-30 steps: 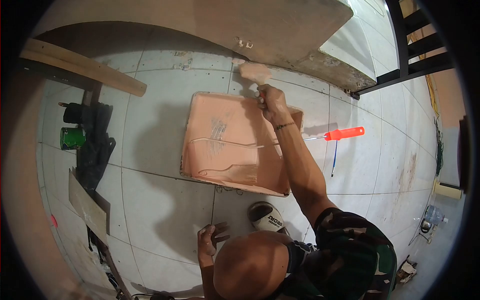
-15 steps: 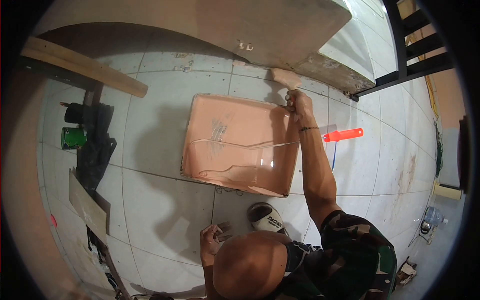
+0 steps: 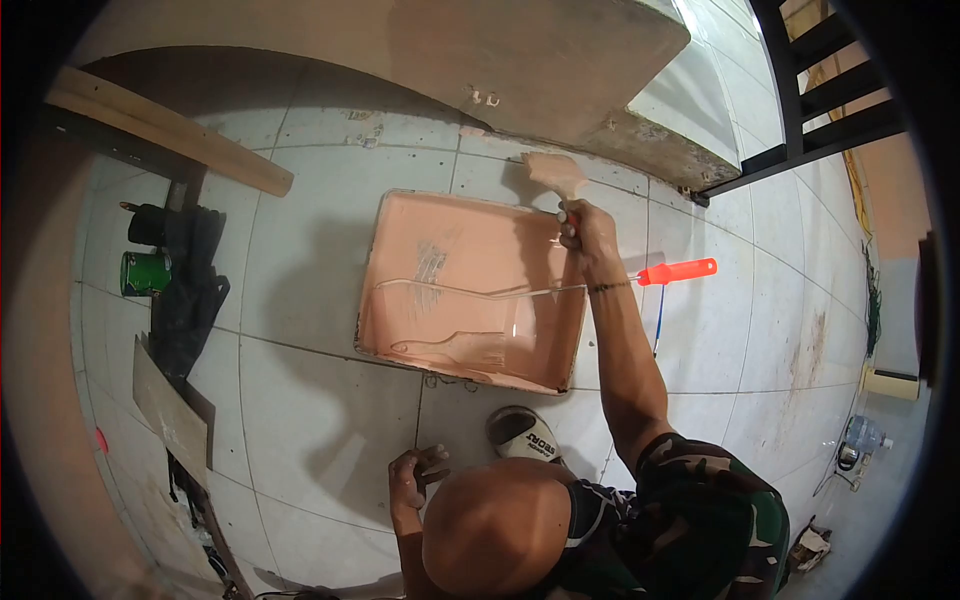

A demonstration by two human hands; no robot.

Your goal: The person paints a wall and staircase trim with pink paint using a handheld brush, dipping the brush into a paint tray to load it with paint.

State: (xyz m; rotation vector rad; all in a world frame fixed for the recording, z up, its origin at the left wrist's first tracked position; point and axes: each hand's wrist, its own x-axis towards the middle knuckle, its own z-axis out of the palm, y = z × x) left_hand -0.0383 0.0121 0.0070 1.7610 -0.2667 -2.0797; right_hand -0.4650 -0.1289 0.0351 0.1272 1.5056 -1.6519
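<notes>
My right hand is closed around the handle of a paintbrush, whose bristles are coated in peach paint. The brush is just beyond the far right corner of a paint tray with peach paint in it. A paint roller with an orange handle lies across the tray, its wire passing under my right wrist. Another paint-covered, brush-shaped tool lies flat near the tray's close edge. My left hand hangs beside my knee, fingers loosely apart, with nothing visible in it.
A low wall with a rough base runs along the far side. Black metal bars stand at right. On the left are a wooden plank, a green can, black cloth and a flat board. A sandal sits below the tray.
My right hand and the paintbrush have come slightly left and away from the wall base. The whole view has shifted a little; my left hand stays by the knee.
</notes>
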